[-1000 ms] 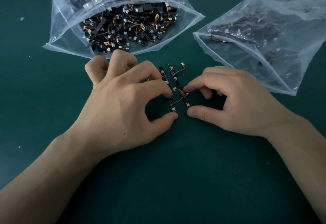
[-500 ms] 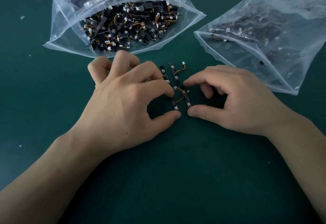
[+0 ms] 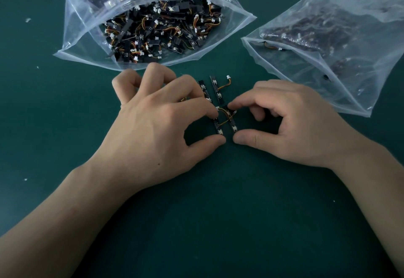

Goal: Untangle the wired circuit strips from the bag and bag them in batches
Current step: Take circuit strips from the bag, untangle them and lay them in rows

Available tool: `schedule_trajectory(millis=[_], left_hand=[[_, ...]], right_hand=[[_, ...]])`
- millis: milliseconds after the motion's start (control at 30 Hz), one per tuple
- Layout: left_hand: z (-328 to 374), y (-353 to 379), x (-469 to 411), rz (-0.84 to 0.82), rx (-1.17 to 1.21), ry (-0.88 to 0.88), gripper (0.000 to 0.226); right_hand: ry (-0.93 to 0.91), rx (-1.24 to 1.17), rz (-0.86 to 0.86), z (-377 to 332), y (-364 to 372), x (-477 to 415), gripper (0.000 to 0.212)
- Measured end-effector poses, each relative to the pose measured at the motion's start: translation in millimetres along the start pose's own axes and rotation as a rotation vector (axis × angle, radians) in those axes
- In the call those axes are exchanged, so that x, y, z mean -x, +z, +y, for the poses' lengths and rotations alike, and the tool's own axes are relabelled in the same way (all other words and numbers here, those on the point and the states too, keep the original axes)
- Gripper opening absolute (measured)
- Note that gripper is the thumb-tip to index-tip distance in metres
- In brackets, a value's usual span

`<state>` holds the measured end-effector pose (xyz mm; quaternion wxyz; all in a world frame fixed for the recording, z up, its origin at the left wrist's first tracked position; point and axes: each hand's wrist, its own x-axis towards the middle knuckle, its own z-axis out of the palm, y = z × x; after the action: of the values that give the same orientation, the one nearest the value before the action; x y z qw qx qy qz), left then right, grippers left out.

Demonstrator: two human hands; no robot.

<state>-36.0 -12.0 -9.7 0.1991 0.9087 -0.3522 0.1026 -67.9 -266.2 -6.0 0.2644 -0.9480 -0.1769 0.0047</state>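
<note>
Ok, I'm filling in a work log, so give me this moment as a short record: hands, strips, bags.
left hand: pinches left strip between thumb and forefinger
right hand: pinches right strip likewise
wires: loop between the held strips
loose strips: two, just beyond, on green mat
open bag: far left, full of tangled strips
second bag: far right, strips inside
</note>
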Motion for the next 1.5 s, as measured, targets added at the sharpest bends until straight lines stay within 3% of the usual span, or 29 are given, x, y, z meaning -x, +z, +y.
schedule_trajectory(millis=[433, 633, 900, 1133, 1500], left_hand=[[0, -3, -2, 0.010, 0.023, 0.024, 0.035], [1, -9, -6, 0.108, 0.111, 0.011, 0.031], [-24, -20, -13, 0.353, 0.090, -0.333, 0.027], [-36, -9, -14, 0.139, 0.059, -0.536, 0.044], [-42, -4, -14, 0.162, 0.065, -0.548, 0.060]], right_hand=[[0.008, -0.006, -0.005, -1, -1, -1, 0.043], [0.043, -0.068, 0.000, -1, -3, 0, 0.056], [0.054, -0.044, 0.003, -1, -1, 2, 0.054], [0.042, -0.042, 0.007, -2, -2, 1, 0.050], [0.044, -0.036, 0.012, -5, -1, 2, 0.047]])
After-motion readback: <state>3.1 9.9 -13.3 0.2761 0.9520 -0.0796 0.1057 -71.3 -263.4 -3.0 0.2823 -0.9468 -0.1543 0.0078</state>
